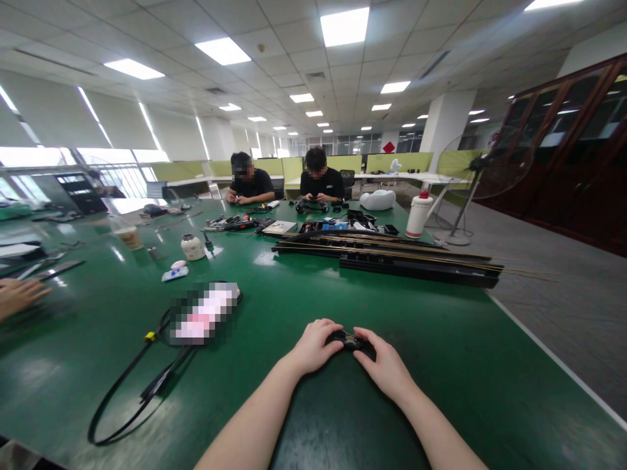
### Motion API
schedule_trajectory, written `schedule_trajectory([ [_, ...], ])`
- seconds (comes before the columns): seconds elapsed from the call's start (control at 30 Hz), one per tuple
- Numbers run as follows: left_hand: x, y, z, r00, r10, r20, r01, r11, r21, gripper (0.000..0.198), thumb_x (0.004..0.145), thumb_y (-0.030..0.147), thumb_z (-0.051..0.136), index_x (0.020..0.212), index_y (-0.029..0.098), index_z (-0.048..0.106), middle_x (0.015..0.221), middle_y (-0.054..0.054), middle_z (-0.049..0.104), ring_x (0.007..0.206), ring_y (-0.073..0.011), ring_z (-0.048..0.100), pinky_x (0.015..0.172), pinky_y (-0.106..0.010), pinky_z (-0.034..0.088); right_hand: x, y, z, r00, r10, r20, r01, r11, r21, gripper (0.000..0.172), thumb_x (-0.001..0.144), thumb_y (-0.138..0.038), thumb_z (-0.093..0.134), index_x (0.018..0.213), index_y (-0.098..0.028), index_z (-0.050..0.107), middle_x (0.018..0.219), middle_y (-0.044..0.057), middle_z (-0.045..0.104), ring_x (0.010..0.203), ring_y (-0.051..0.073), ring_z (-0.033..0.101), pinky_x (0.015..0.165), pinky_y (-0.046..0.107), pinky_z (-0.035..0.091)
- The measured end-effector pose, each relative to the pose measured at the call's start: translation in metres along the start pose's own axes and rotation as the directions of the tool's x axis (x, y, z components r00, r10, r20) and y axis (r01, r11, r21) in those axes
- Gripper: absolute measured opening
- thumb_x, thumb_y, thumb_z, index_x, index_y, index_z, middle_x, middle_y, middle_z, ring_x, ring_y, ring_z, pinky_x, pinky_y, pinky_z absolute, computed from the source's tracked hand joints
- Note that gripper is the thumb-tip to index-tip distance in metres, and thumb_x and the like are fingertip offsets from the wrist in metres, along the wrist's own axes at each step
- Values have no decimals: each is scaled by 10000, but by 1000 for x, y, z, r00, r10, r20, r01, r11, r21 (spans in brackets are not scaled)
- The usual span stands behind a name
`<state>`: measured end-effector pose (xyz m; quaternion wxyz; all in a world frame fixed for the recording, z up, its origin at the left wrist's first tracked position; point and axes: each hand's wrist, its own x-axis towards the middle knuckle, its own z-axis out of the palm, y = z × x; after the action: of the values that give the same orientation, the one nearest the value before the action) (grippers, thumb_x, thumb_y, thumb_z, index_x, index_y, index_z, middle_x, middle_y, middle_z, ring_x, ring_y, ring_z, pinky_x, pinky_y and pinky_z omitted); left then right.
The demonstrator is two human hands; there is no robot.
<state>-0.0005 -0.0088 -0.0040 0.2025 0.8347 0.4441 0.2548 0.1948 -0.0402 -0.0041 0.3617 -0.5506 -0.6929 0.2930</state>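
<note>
Both my hands rest on the green table (441, 339) close in front of me. My left hand (313, 347) and my right hand (385, 365) have their fingers curled round a small black part (345, 339) held between them. The part is mostly hidden by my fingers, so its shape is unclear. A black cable loop (132, 391) with a yellow tag lies to the left of my left arm, beside a blurred-out pink and white object (203, 313).
Long black rails (406, 258) lie across the table's middle right. A white jar (192, 247), a cup (130, 236), tools and a white bottle (419, 215) stand farther back. Two people sit at the far end. Another person's hand (19, 295) rests at the left edge.
</note>
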Motion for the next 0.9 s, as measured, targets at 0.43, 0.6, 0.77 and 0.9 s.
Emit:
schedule_trajectory([
  [0.43,1,-4,1,1000,-8,-15,8,999,-34,411,760,307,676,1147,228,562,1110,-41,617,1052,-229,525,929,-364,389,0,-8,-2,999,-42,-3,42,999,-22,291,771,-325,553,1026,-222,646,1096,65,658,1039,221,590,930,365,442],
  [0.6,1,-3,0,1000,-9,-11,9,999,-46,508,693,313,735,1160,226,554,1139,-52,605,1067,-242,521,938,-375,387,0,-7,-2,998,-67,9,67,998,-15,231,771,-319,555,952,-232,670,1063,55,663,1023,214,590,937,362,436],
  [0.77,0,-2,-1,1000,-8,6,8,999,-42,499,710,321,716,1171,233,546,1168,-54,592,1095,-247,507,961,-385,368,0,-7,-3,997,-72,-5,72,997,5,228,744,-298,586,946,-239,672,1043,49,667,1004,218,593,925,367,443],
  [0.9,0,-1,-1,1000,-12,20,12,999,-32,449,739,307,690,1161,235,552,1139,-46,607,1074,-235,517,949,-376,377,0,-5,-2,997,-76,-2,76,997,3,238,728,-279,599,953,-244,669,1052,46,663,1011,219,590,932,367,436],
])
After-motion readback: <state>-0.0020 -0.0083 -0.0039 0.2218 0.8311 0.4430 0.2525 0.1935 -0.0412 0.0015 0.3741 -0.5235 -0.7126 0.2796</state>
